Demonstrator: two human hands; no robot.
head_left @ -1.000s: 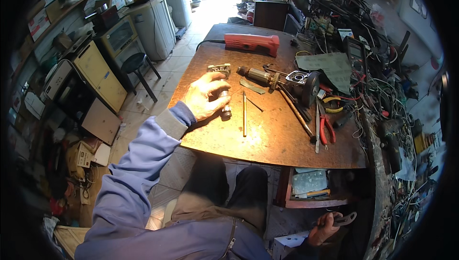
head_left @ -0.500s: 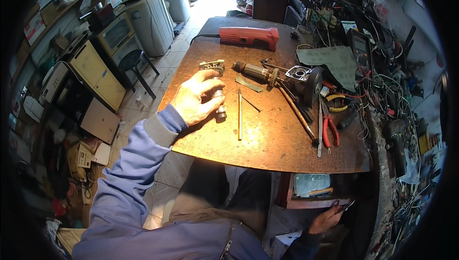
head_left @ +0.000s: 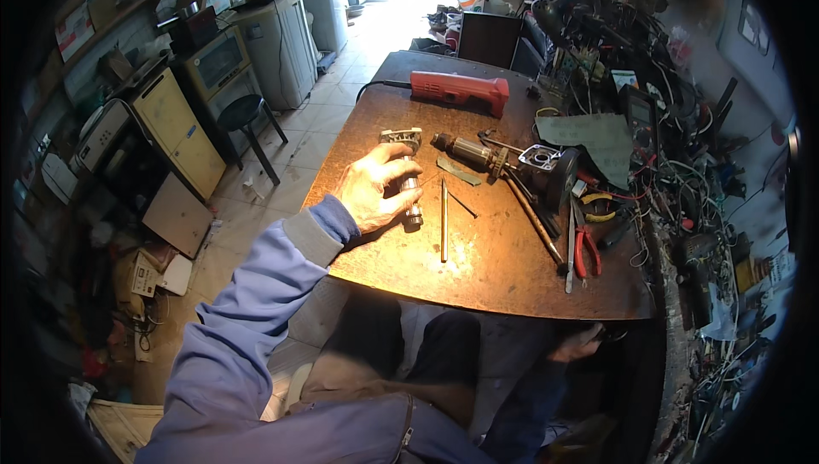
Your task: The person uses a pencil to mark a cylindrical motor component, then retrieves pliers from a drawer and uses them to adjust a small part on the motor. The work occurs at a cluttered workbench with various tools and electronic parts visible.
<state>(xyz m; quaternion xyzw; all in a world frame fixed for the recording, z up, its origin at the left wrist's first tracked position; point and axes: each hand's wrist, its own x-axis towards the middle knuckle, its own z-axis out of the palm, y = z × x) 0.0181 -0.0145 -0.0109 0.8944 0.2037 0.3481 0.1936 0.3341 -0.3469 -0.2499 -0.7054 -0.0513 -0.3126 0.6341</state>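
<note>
Around a metal motor armature (head_left: pixel 412 212) standing at the left of the wooden table (head_left: pixel 375 263), my left hand (head_left: pixel 374 187) is closed; the fingers hide its middle, and a finned end shows above them. Below the table's front edge at the right is my right hand (head_left: pixel 576 345), in shadow. Its fingers look closed round something dark that I cannot make out. To the right of the left hand lie a pen-like brass-coloured rod (head_left: pixel 444 221), a thin dark rod (head_left: pixel 461 203) and a strip of abrasive paper (head_left: pixel 458 171). A second armature (head_left: pixel 467 153) lies beyond them.
A red power tool body (head_left: pixel 459 90) lies at the far end. At the right are red-handled pliers (head_left: pixel 587 251), tweezers (head_left: pixel 571 259), a hammer-like rod (head_left: pixel 537 225) and a dark round housing (head_left: pixel 559 178). Tangled wires (head_left: pixel 682 200) crowd the right side. A black stool (head_left: pixel 247 114) stands left.
The drawer under the table, open before, is now pushed in out of sight. My right hand has moved up to the table's edge. The left hand keeps its hold; the view has shifted slightly.
</note>
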